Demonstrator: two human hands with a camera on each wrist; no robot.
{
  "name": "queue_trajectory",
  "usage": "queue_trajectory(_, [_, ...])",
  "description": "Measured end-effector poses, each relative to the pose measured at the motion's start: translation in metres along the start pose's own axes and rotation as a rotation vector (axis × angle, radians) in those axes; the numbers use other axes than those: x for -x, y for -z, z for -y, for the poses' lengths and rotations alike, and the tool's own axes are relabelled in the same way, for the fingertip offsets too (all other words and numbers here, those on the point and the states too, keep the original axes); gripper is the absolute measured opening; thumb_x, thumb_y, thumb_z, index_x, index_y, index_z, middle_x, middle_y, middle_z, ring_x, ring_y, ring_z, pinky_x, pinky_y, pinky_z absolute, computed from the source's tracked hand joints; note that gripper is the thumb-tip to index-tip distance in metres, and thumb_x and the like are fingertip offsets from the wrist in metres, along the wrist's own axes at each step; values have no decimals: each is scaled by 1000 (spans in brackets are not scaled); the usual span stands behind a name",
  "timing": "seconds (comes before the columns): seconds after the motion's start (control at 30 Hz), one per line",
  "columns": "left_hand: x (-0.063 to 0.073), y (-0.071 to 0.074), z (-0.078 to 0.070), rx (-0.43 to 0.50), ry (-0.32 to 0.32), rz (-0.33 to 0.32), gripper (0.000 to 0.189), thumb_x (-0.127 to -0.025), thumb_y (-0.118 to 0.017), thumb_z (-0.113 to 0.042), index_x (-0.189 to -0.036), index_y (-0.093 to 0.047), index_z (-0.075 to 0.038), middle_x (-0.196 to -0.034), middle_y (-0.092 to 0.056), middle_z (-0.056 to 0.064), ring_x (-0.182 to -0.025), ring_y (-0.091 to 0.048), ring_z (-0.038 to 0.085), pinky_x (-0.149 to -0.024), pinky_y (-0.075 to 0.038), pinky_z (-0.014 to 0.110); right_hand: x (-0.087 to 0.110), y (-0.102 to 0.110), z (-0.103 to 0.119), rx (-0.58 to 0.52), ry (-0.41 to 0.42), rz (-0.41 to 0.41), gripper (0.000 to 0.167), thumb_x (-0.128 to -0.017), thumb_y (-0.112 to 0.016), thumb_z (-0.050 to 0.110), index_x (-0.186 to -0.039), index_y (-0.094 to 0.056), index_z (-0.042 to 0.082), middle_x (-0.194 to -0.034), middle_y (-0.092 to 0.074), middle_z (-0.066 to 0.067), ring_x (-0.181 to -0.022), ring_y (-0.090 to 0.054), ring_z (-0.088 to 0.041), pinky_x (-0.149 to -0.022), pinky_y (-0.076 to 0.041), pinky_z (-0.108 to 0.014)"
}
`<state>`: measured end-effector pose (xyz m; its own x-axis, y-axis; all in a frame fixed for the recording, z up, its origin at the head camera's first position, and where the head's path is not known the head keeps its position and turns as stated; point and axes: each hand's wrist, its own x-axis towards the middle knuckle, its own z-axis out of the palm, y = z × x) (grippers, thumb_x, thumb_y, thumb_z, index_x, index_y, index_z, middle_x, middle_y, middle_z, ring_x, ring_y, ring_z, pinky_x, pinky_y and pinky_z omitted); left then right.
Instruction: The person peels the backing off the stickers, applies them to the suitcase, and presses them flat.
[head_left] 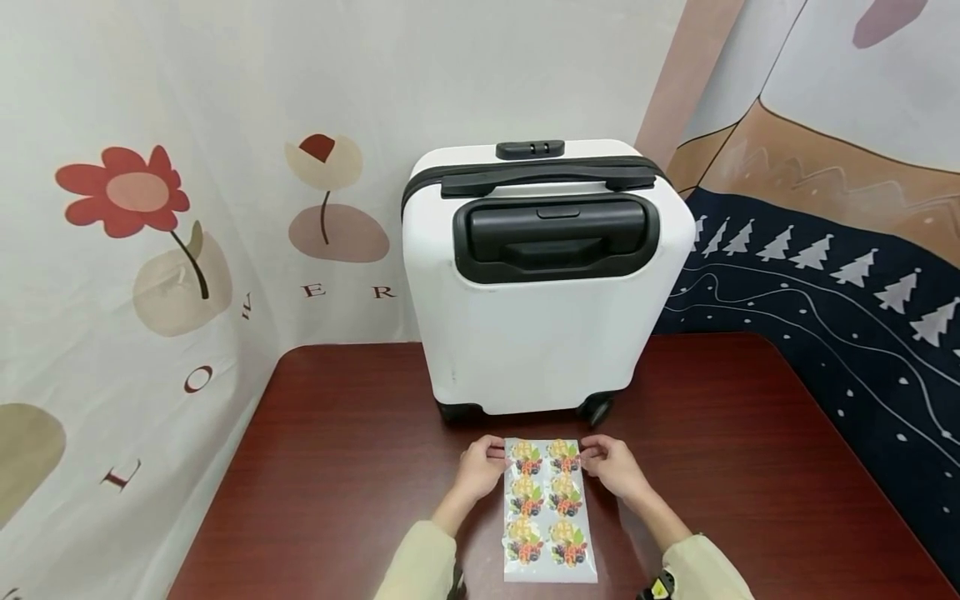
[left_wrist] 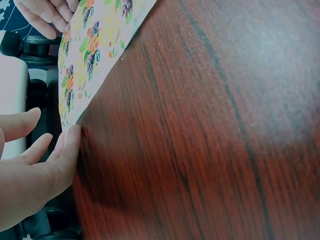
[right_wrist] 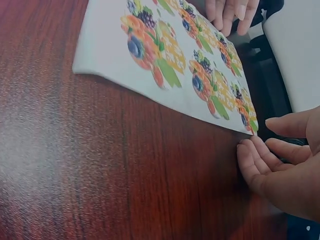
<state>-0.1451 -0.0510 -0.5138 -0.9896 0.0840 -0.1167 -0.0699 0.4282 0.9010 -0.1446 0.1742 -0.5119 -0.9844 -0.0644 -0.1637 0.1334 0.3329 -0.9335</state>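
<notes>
A white sheet printed with fruit pictures in two columns (head_left: 538,517) lies on the brown table (head_left: 345,467). At its far left corner is my left hand (head_left: 480,467), its fingertips against the sheet's edge. In the left wrist view, the thumb of that left hand (left_wrist: 45,167) stands apart from the fingers. My right hand (head_left: 611,467) touches the far right corner. The right wrist view has the right hand (right_wrist: 285,167) with fingertips at the corner of the fruit-printed sheet (right_wrist: 175,100) and its thumb apart, so neither hand pinches it.
Just beyond the sheet, a white suitcase (head_left: 540,342) with a black handle and wheels stands upright at the back of the table. A pale curtain with printed flowers (head_left: 225,100) hangs behind and left. Dark blue fabric with white trees (head_left: 810,333) borders the right.
</notes>
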Motion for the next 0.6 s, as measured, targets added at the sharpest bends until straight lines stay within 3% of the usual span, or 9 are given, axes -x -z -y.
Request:
queue_trajectory(0.3, [4,0,-1,29,-11,-4,23,-78,-63,5,-100,-59,8,-89,-63,16,-82,-63,27,-68,-52,30,2,-5,-3,-24,-38,-45,14,-78,-54,-16,-92,-55,-15,-74,-56,-12,-66,-59,-21,-59,-52,-32])
queue_trajectory(0.6, [7,-1,-2,21,-20,-26,16,-77,-64,5,-93,-61,7,-84,-63,13,-79,-62,27,-67,-50,31,2,-7,-6,9,-25,-66,18,-71,-58,-19,-87,-56,-11,-75,-56,-13,-65,-56,-18,-56,-48,-28])
